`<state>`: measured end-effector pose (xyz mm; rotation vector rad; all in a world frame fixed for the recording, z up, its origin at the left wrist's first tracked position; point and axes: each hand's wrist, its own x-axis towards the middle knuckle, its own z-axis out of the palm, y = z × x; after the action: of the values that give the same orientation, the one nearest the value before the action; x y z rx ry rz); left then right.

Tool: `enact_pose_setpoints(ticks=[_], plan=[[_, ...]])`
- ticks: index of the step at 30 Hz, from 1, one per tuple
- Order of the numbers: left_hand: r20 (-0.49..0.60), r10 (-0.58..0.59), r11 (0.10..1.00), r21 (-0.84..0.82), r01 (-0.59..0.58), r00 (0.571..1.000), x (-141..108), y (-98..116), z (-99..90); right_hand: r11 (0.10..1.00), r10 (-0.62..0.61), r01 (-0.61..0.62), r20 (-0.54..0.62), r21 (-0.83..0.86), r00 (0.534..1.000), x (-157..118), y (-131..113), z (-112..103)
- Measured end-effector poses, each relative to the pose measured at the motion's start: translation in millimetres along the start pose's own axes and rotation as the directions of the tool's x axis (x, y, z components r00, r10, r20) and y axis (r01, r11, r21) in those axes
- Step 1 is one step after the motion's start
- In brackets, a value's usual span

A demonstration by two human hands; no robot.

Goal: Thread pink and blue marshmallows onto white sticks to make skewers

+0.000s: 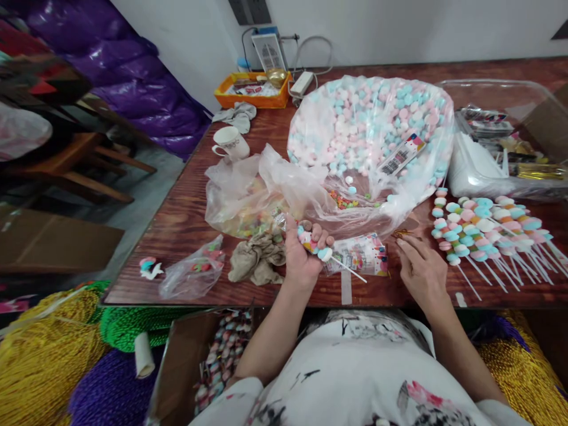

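My left hand (304, 254) is wrapped round a wrapped candy stick (325, 254) of pastel pieces, its white stick pointing down to the right. On the table near gold twist ties (402, 233) rests my right hand (421, 269), fingertips at the ties; whether it pinches one is too small to tell. Between the hands lies a stack of printed clear bags (361, 254). Several candy sticks (483, 231) without wrapping lie in a pile to the right. Behind the hands, a large clear bag (368, 118) holds pink, blue and white candies, with small coloured rings at its near side.
A crumpled brown cloth (257, 260) and a small plastic bag (195, 269) lie left of my hands. Farther back are a white mug (231, 143) and an orange tray (252, 100). A clear plastic bin (501, 183) stands at right. Below the table edge, a cardboard box (180, 361) holds candy sticks.
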<state>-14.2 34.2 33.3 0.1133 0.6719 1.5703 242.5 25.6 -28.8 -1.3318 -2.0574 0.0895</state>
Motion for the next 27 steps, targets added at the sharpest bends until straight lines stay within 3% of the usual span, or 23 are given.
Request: enact_pose_setpoints(ticks=[3, 5, 7, 9, 12, 14, 16, 22, 27], plan=[[-0.035, 0.002, 1.000, 0.031, -0.001, 0.999, 0, 1, 6.0, 0.968, -0.033, 0.015, 0.067, 0.250, 0.997, 3, -28, -7], [-0.031, 0.007, 0.999, 0.047, -0.005, 0.999, 0, -1, 11.5, 0.881, -0.061, -0.034, 0.185, 0.472, 0.981, 4, -52, -6], [0.007, 0.026, 0.998, 0.054, -0.026, 1.000, -2, -4, 16.6, 0.812, -0.097, -0.098, 0.299, 0.575, 0.949, 3, -73, -1], [0.066, 0.046, 0.997, 0.056, -0.050, 0.997, -4, -7, 20.0, 0.783, -0.107, -0.112, 0.310, 0.612, 0.945, 2, -85, 7], [0.153, 0.054, 0.995, 0.071, -0.066, 0.987, -7, -10, 21.4, 0.836, -0.109, 0.028, 0.117, 0.548, 0.987, 0, -89, 15], [0.181, 0.059, 0.993, 0.088, -0.076, 0.982, -8, -11, 20.3, 0.900, -0.157, 0.153, -0.024, 0.409, 0.987, -1, -86, 17], [0.166, 0.058, 0.992, 0.105, -0.076, 0.984, -8, -11, 18.3, 0.930, -0.222, 0.239, -0.092, 0.280, 0.971, -2, -83, 18], [0.161, 0.055, 0.989, 0.129, -0.076, 0.985, -8, -16, 13.0, 0.925, -0.299, 0.327, -0.165, 0.191, 0.940, -1, -75, 24], [0.223, 0.036, 0.990, 0.127, -0.066, 0.974, -13, -24, 11.8, 0.949, -0.183, 0.201, -0.096, 0.242, 0.978, 6, -78, 27]])
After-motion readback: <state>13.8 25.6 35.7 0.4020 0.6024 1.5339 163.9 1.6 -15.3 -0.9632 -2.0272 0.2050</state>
